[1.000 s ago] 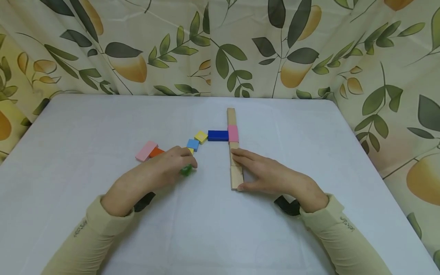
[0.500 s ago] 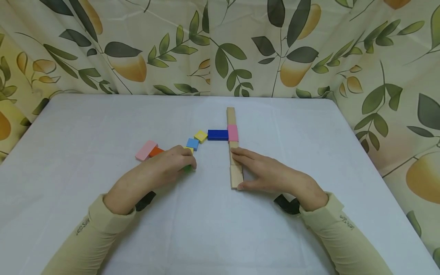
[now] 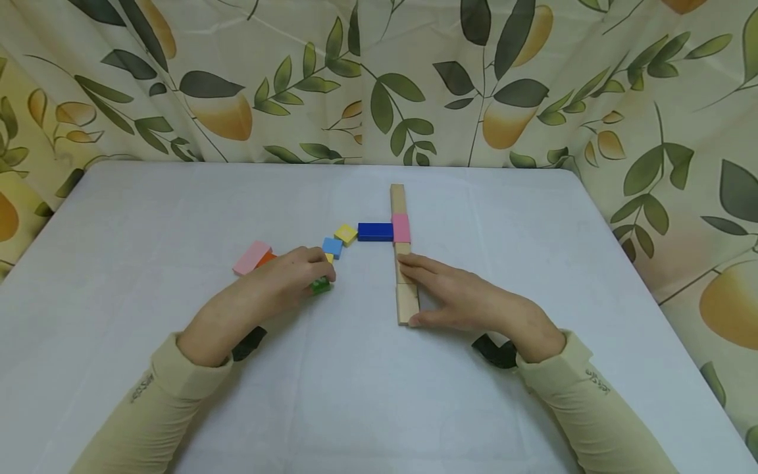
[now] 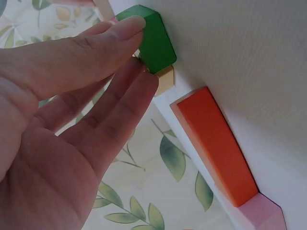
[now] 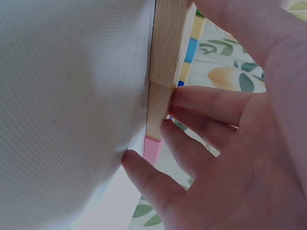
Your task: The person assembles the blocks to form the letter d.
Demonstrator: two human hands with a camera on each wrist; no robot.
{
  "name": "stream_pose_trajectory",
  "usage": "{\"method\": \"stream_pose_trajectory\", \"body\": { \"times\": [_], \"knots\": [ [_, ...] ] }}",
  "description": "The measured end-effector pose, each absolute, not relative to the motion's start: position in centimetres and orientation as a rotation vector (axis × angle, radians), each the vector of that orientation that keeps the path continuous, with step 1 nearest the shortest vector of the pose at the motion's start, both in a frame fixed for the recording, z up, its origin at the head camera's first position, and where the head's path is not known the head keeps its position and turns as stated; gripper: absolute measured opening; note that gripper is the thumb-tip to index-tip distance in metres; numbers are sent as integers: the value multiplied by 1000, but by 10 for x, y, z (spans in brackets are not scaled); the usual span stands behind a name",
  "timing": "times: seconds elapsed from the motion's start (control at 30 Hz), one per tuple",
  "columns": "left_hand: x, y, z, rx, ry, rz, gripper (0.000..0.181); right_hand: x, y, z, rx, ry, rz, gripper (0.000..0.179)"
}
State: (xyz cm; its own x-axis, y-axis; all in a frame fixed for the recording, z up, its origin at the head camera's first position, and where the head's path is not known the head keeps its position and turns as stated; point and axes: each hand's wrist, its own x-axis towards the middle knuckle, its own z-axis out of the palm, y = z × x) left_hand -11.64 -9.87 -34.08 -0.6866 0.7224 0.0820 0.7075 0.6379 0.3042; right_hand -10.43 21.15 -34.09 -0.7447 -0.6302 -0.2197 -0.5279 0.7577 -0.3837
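My left hand pinches a green block between thumb and fingers, just in front of a small yellow block that it partly hides. On the right, my right hand rests along a row of plain wooden blocks, its fingers stretched out and their tips at the side of the row. Farther up that row lie a pink block and another wooden block. A dark blue block meets the pink one from the left.
From the dark blue block, a second yellow block and a light blue block curve toward my left hand. Beyond its wrist lie an orange block and a light pink block. All lie on a white-covered table before a leaf-patterned curtain.
My left hand has shifted slightly left and away with the green block, of which more shows than half a second ago. The right hand has stayed in place.
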Motion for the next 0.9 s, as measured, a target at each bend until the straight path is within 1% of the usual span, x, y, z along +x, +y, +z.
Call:
{"method": "stream_pose_trajectory", "body": {
  "times": [0.23,0.53,0.77,0.9],
  "knots": [
    [-116,-98,-339,1190,2809,448,33,-104,211,-341,-884,2616,-430,87],
    [-121,-116,-321,990,2826,505,26,-105,211,-341,-875,2611,-426,86],
    [-132,-138,-313,789,2834,512,28,-104,212,-341,-881,2614,-430,85],
    [-137,-147,-314,733,2832,522,27,-104,211,-342,-890,2623,-428,85]
  ]
}}
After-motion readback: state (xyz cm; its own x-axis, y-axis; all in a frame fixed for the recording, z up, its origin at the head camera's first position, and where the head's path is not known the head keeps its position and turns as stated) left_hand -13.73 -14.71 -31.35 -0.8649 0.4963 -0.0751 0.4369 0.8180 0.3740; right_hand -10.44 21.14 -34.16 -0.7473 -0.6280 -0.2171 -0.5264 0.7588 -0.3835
